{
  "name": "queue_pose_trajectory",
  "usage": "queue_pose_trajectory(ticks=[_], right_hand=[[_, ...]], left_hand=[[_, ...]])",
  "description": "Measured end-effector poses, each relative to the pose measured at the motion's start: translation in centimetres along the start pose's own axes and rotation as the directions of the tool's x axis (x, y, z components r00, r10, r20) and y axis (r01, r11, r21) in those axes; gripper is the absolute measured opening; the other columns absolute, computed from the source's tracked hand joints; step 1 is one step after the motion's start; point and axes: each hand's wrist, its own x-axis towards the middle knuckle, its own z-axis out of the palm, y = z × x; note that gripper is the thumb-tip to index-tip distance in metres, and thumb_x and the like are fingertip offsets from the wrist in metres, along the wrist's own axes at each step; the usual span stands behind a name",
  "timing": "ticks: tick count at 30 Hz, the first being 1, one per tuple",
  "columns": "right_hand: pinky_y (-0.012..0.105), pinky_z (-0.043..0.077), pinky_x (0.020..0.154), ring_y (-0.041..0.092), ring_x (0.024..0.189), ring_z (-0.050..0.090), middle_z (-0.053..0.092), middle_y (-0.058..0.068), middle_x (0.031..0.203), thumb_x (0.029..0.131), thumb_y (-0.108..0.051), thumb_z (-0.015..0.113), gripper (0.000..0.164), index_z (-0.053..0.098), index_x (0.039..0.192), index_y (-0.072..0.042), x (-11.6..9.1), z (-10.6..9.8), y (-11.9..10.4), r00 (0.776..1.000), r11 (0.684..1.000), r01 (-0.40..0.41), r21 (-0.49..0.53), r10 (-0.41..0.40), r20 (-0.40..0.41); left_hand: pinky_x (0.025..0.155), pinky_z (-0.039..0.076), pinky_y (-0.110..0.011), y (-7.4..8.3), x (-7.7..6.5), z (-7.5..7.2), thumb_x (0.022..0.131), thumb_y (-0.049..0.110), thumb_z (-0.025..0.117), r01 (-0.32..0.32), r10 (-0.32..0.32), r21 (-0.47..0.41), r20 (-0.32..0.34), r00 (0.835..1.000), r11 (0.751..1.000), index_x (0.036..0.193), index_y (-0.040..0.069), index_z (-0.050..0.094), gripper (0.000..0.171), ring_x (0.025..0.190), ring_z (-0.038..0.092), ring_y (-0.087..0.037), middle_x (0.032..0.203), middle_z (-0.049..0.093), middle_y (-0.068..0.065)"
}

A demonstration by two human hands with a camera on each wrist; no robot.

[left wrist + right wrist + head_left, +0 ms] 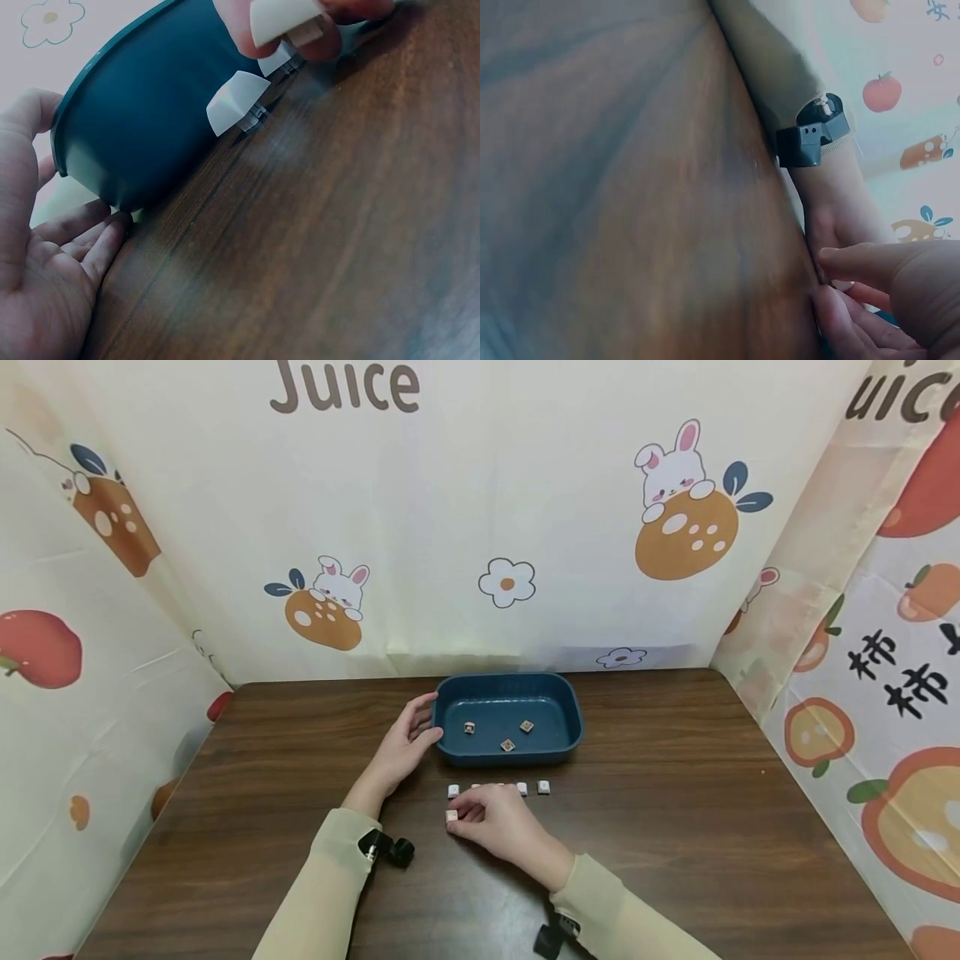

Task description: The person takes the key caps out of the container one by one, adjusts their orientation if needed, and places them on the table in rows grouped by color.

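Left hand (399,743): fingers extended, gripping nothing; touches the blue rounded-rectangular tray (510,760) to its right. Uneven pressure could skid it.
White block-shaped cap (451,816): pinched at my right fingertips; its sloping sides could slip from a loose pinch.
Row's left-end white cap (453,791): just beyond that pinch; a low pass could knock it askew.
Right hand (498,820): fingers curled, thumb closed on the one cap; it partly hides the row's middle, so I could brush unseen caps.
Brown square pieces (507,745): three, inside the tray beyond my right hand; a jolt could scatter them.
Row's right-end white cap (543,787): beyond my knuckles, rightward; a sweeping wrist could catch it.
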Motion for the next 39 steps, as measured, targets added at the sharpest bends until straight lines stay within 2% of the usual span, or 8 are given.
queue_pose_trajectory(ticks=[5,10,27,39], right_hand=[[0.02,0.055,0.068,-0.003,0.074,0.064,0.074,-0.006,0.086,0.091,-0.016,0.091,0.015,0.086,0.104,-0.012,-0.04,0.12,0.25,0.999,0.996,0.041,-0.081,-0.044,-0.032],[0.02,0.055,0.068,0.001,0.075,0.064,0.073,-0.004,0.087,0.091,-0.017,0.091,0.015,0.087,0.104,-0.012,-0.2,0.15,0.38,0.997,0.991,0.07,-0.117,-0.074,-0.036],[0.018,0.056,0.067,0.0,0.075,0.064,0.068,-0.002,0.091,0.091,-0.013,0.091,0.018,0.085,0.107,-0.009,-0.28,-0.01,0.61,0.995,0.987,0.102,-0.123,-0.103,-0.006],[0.016,0.054,0.066,0.001,0.076,0.064,0.069,-0.003,0.091,0.093,-0.015,0.09,0.015,0.085,0.107,-0.011,-0.27,0.11,1.02,0.99,0.978,0.138,-0.156,-0.141,-0.01]], left_hand=[[0.122,0.042,-0.059,0.03,0.01,0.01,0.111,0.015,0.063,0.006,-0.006,0.002,0.004,1.0,1.0,0.166,0.027,0.041,0.06,0.151,0.05,-0.036,0.166,0.048,-0.016],[0.123,0.041,-0.058,0.17,-0.09,0.06,0.112,0.013,0.063,0.001,-0.001,0.01,0.001,1.0,1.0,0.166,0.027,0.041,0.06,0.151,0.049,-0.037,0.166,0.048,-0.016],[0.122,0.042,-0.058,0.22,-0.16,0.04,0.112,0.017,0.064,0.008,-0.008,0.011,0.003,1.0,1.0,0.165,0.031,0.041,0.06,0.151,0.05,-0.036,0.166,0.048,-0.014],[0.124,0.039,-0.059,0.14,-0.07,0.03,0.112,0.016,0.062,0.024,-0.024,0.013,0.005,1.0,1.0,0.167,0.027,0.04,0.06,0.153,0.047,-0.037,0.168,0.045,-0.015]])
